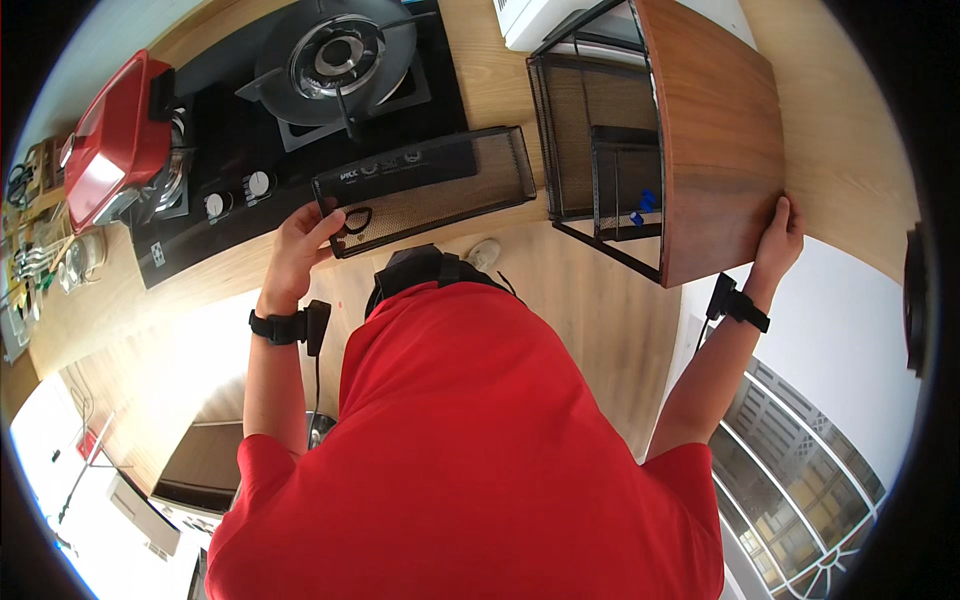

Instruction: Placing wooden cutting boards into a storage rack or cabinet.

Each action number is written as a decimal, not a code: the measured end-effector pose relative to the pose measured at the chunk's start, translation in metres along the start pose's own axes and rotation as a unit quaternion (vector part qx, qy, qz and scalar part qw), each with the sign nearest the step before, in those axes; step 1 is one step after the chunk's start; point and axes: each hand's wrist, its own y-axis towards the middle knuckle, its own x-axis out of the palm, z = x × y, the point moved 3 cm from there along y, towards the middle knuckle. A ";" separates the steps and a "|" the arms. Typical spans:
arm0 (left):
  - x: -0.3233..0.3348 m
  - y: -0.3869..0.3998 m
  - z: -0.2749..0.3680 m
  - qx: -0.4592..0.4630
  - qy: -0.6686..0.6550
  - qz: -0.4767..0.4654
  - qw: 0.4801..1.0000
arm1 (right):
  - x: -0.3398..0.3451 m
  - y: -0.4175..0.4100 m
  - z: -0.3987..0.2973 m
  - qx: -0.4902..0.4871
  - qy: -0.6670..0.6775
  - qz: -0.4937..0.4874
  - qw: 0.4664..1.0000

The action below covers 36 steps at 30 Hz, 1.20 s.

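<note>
My left hand (304,247) grips the left end of a long black wire-mesh drawer (450,180), thumb over the rim. The drawer spans the counter's front edge and the front of the gas hob. A small black loop (358,220) lies in it beside my thumb. On the right, my right hand (780,236) holds the right edge of a desk organizer's wooden top (724,142). Beneath that top is a black metal frame with mesh walls (592,97). Inside sits a smaller mesh compartment (628,161) with several small blue objects (646,200).
The black glass gas hob (225,127) has a large burner (336,54) and two knobs. A red lidded pan (124,142) stands on its left burner. Utensils and glass jars (79,259) line the far left. A white appliance (551,19) is behind the organizer on the wooden counter (832,135).
</note>
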 end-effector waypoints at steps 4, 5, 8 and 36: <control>0.003 0.000 0.003 0.003 -0.011 0.002 1.000 | -0.001 -0.001 -0.002 0.007 -0.014 -0.002 1.000; 0.003 0.000 0.003 0.002 -0.009 0.003 1.000 | -0.001 -0.001 -0.002 0.006 -0.015 -0.001 1.000; 0.004 -0.003 0.004 0.001 -0.013 0.004 1.000 | 0.000 -0.001 -0.001 0.005 -0.006 -0.006 1.000; 0.001 -0.006 0.008 0.060 -0.011 -0.014 0.998 | -0.001 0.004 0.012 -0.002 -0.009 -0.005 1.000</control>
